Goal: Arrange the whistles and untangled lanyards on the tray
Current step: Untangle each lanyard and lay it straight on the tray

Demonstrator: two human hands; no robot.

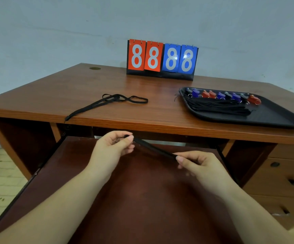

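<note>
A black lanyard is stretched taut between my two hands over the pulled-out keyboard shelf, below the desk's front edge. My left hand pinches its upper end and my right hand pinches its lower end. Another black lanyard lies looped on the desk top at the left, one end hanging over the front edge. The black tray sits at the desk's right side. It holds a row of several blue, red and grey whistles along its far side and a bundle of black lanyards laid beside them.
A flip scoreboard showing 88 in red and 88 in blue stands at the back of the wooden desk. The keyboard shelf juts toward me under the desk. Drawers are at the lower right.
</note>
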